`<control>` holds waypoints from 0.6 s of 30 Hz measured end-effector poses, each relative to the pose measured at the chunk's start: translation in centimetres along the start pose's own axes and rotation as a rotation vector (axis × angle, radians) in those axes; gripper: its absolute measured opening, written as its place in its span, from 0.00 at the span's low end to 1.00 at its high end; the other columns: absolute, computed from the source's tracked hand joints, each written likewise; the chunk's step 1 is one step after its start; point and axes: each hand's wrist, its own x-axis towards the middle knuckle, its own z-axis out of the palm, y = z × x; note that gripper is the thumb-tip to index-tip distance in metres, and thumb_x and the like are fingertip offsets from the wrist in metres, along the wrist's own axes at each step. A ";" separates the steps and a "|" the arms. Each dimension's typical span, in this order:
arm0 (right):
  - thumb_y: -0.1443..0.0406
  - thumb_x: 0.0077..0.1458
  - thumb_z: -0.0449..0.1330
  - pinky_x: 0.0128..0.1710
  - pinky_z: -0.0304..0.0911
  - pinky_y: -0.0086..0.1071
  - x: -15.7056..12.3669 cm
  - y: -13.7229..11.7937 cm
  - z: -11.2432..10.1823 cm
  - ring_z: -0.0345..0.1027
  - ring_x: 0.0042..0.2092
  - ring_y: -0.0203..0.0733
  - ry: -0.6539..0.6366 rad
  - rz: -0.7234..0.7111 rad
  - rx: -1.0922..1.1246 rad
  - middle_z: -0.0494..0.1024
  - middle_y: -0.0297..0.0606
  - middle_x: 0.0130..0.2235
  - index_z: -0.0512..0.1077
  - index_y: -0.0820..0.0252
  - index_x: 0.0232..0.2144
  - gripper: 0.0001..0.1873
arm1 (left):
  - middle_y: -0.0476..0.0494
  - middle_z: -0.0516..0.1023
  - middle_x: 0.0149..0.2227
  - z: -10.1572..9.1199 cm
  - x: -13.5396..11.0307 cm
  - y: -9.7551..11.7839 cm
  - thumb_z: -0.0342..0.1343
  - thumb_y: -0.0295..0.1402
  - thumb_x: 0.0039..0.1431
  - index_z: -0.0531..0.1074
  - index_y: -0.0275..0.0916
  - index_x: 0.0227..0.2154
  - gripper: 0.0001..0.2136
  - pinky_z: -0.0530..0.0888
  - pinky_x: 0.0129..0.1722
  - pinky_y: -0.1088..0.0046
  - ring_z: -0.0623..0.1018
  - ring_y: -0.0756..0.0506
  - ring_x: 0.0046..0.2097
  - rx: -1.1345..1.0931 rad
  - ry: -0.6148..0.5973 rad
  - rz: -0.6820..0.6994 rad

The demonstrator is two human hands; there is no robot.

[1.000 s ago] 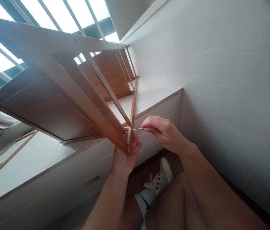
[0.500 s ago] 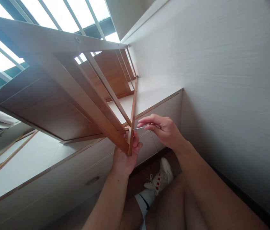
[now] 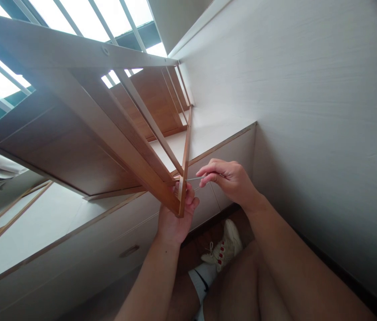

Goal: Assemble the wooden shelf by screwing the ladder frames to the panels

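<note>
A brown wooden shelf frame (image 3: 141, 162) with slats and panels leans across the left and middle of the view. My left hand (image 3: 178, 218) is closed round its lower corner from beneath, and the wood hides part of the fingers. Between the thumb and fingers of my right hand (image 3: 227, 178) is a thin metal hex key (image 3: 193, 179). The key's far end meets the outer face of the narrow edge rail (image 3: 184, 178), close to the left fingertips. The fastener at that spot is too small to make out.
A white ledge (image 3: 61, 214) with a brown edge runs under the frame, and drawer fronts lie below it. Thin wooden strips (image 3: 11, 214) rest at its left. A pale wall (image 3: 302, 111) rises on the right. Window bars (image 3: 98, 20) stand behind. My shoe (image 3: 225, 245) is on the floor.
My right fingers have shifted slightly to the right, away from the rail, still holding the hex key. The frame's upper left end has tilted a little up and leftward. My left hand stays put.
</note>
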 end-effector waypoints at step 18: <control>0.55 0.57 0.59 0.37 0.63 0.30 0.0 -0.4 0.1 0.69 0.34 0.36 -0.020 0.052 0.001 0.78 0.37 0.31 0.76 0.61 0.31 0.15 | 0.50 0.73 0.29 0.4 -0.2 0.2 0.60 0.34 0.54 0.70 0.39 0.29 0.06 0.60 0.24 0.77 0.63 0.55 0.24 0.028 0.036 -0.011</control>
